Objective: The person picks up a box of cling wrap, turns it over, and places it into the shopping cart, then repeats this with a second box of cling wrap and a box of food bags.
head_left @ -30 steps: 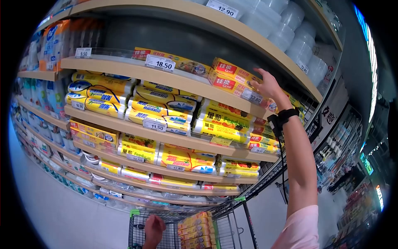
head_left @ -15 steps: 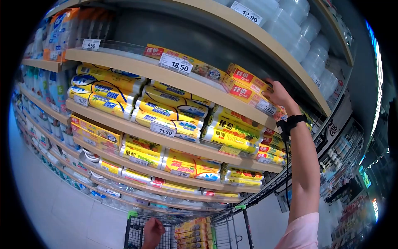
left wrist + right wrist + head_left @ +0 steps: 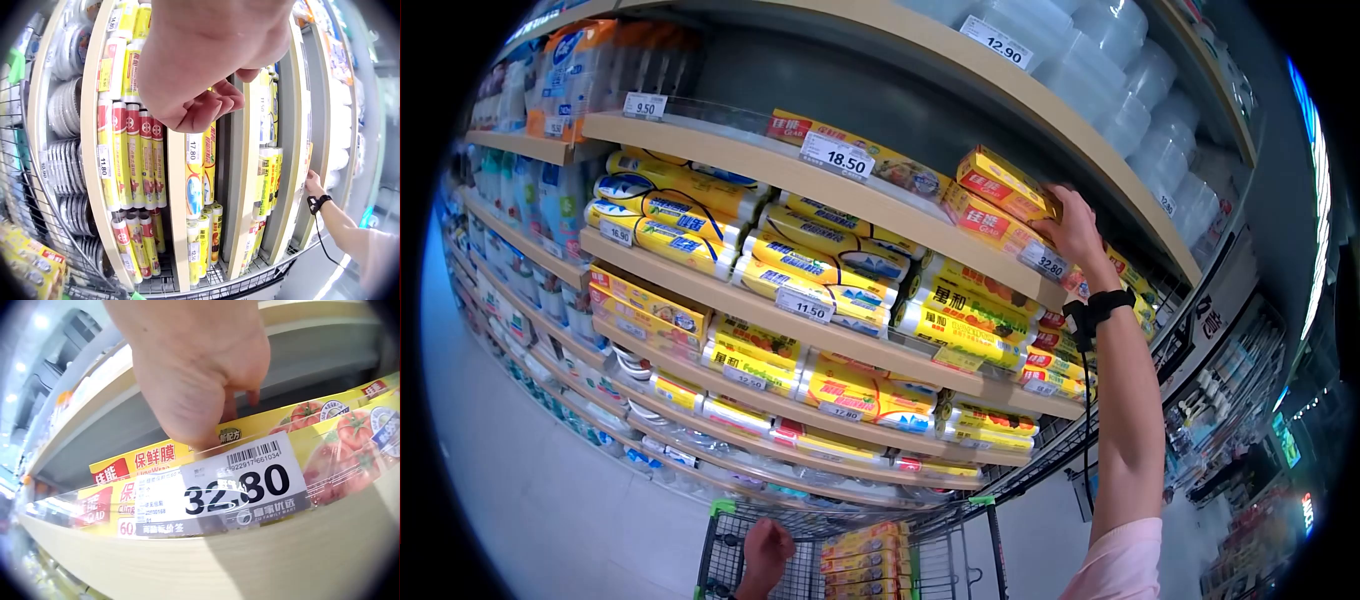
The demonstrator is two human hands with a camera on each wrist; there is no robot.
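My right hand (image 3: 1074, 230) is at the upper shelf, gripping a yellow Glad cling wrap box (image 3: 1000, 186) from above. In the right wrist view the thumb lies against the box's front, while the other fingers reach behind it, partly hidden. This box rests over a second cling wrap box (image 3: 984, 222), its left end angled away from the lower one. A 32.80 price tag (image 3: 237, 490) covers part of the lower box. My left hand (image 3: 768, 550) hangs over the shopping cart (image 3: 718, 535), fingers loosely curled around nothing.
Yellow boxes (image 3: 866, 562) are stacked inside the cart. Another Glad box (image 3: 880, 165) lies farther left behind the 18.50 tag (image 3: 838, 155). Yellow rolls (image 3: 810, 262) fill the shelf below. Clear plastic containers (image 3: 1090, 75) stand on the shelf overhead, whose wooden edge (image 3: 1090, 140) runs above my right hand.
My right hand has come down from above the stacked boxes and closed on the top one. That box has shifted and tilted slightly against the lower box. The left hand stays over the cart.
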